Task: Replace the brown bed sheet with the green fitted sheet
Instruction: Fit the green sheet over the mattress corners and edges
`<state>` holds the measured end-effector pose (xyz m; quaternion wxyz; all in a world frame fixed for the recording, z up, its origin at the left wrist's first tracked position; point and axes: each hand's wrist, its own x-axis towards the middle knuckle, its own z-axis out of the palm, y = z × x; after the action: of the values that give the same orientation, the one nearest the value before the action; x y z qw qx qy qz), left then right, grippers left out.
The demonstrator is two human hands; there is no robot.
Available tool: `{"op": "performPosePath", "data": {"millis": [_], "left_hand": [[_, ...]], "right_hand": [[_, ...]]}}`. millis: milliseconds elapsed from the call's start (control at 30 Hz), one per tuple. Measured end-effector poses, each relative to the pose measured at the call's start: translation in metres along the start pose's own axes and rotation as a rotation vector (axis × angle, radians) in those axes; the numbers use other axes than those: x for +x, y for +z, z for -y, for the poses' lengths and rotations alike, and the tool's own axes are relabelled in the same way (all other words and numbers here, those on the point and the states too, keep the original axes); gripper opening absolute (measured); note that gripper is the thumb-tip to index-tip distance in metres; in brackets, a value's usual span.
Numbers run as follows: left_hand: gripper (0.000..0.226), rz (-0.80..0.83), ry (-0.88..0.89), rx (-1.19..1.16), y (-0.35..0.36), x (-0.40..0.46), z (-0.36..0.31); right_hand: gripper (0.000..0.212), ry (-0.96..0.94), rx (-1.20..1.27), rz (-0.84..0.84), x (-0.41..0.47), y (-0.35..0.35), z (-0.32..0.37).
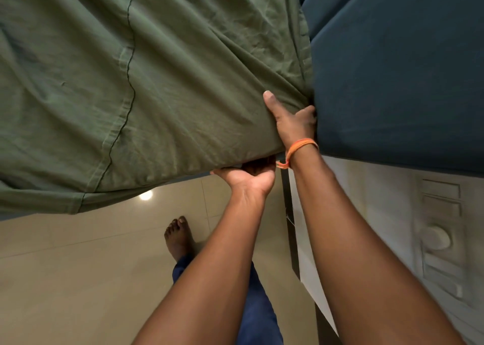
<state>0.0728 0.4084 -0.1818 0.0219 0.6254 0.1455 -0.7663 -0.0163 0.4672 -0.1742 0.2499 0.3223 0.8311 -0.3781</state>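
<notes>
Right hand (293, 121): fingers tucked out of sight between the green fitted sheet (157, 83) and the dark blue mattress (392, 83), thumb flat on cloth. Left hand (248, 177) grips the sheet's hem under the bed corner. Sheet covers the corner; light, soft, wrinkles readily. Best held at the hem.

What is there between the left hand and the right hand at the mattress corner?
In the head view, only the taut olive-green fitted sheet over the mattress corner lies between them: the left hand grips under its edge, and the right hand presses on it above.
</notes>
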Motion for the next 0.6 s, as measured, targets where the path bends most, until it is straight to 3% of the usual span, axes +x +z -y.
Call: {"op": "performPosePath", "data": {"millis": [33, 100, 167, 233, 267, 433, 600], "left_hand": [[0.094, 0.028, -0.007, -0.006, 0.0, -0.002, 0.0], [0.088, 0.064, -0.043, -0.047, -0.001, -0.004, -0.003], [0.085, 0.111, -0.075, -0.039, -0.001, -0.005, -0.005], [0.081, 0.119, -0.107, -0.012, 0.002, -0.01, -0.01], [0.079, 0.116, -0.124, 0.005, 0.004, -0.012, -0.014], [0.08, 0.098, -0.165, 0.096, -0.001, -0.045, -0.035], [0.094, 0.157, -0.075, 0.285, -0.013, -0.112, -0.072]], "right_hand": [[0.134, 0.006, 0.021, -0.01, 0.005, -0.003, -0.001], [0.134, 0.054, 0.119, 0.135, 0.015, -0.012, -0.001], [0.116, 0.082, 0.224, 0.224, 0.016, -0.014, 0.001], [0.108, 0.064, 0.216, 0.027, 0.019, -0.003, 0.0], [0.109, 0.052, 0.211, -0.045, 0.015, -0.001, 0.001], [0.129, 0.096, 0.258, 0.189, 0.021, -0.017, -0.014], [0.081, 0.115, 0.134, -0.092, -0.026, -0.008, 0.013]]}}
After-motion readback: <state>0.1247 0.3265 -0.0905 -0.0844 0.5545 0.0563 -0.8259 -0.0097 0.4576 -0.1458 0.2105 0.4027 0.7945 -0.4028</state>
